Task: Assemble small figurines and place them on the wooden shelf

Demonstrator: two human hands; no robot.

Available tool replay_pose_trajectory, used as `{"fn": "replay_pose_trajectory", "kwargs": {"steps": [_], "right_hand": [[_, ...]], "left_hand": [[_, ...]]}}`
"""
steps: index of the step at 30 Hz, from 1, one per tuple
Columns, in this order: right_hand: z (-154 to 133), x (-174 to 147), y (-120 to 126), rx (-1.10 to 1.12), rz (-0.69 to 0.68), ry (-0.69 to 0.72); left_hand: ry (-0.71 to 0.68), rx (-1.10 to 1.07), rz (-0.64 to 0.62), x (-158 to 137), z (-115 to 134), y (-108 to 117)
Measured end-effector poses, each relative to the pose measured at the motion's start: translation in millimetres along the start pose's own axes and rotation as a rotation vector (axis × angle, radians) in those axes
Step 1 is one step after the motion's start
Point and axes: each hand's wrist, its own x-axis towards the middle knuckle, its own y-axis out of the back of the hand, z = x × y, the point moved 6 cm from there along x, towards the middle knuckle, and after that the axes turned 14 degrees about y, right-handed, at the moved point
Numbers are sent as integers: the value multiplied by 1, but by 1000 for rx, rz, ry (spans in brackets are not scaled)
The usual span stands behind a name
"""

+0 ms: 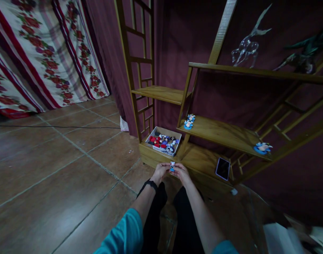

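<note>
Our left hand [160, 171] and right hand [181, 172] held one figurine [172, 165]; beyond them, other figurines [188, 124] sat on a shelf [222, 134], many in a box [160, 151].

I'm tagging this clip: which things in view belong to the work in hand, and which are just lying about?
Likely in the work: held figurine (left hand, right hand); open box with assorted figurines; blue-based figurines on the shelf.

Likely just lying about: phone or tablet; clear deer ornament; dark green ornament; floor cable.

A wooden shelf [219, 132] carries figurines [188, 125], a box [156, 149] and a tablet [223, 168].
</note>
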Motion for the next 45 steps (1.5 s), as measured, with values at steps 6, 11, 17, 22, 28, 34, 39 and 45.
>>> {"fn": "replay_pose_trajectory", "kwargs": {"steps": [6, 11, 17, 22, 28, 34, 39, 45], "right_hand": [[1, 1, 1, -11, 33, -22], [1, 1, 3, 25, 47, -15], [4, 2, 4, 1, 10, -16], [4, 4, 5, -22, 7, 7], [10, 5, 6, -11, 20, -12], [13, 7, 8, -7, 16, -10], [8, 4, 5, -18, 1, -4], [4, 2, 0, 3, -21, 15]], "left_hand": [[24, -2, 6, -1, 0, 1], [24, -19, 9, -2, 0, 1], [10, -41, -10, -1, 0, 2], [-6, -36, 6, -3, 1, 4], [7, -57, -20, -2, -1, 2], [12, -41, -38, 5, -4, 3], [2, -36, -16, 6, -4, 4], [-32, 6, 25, -1, -1, 1]]}}
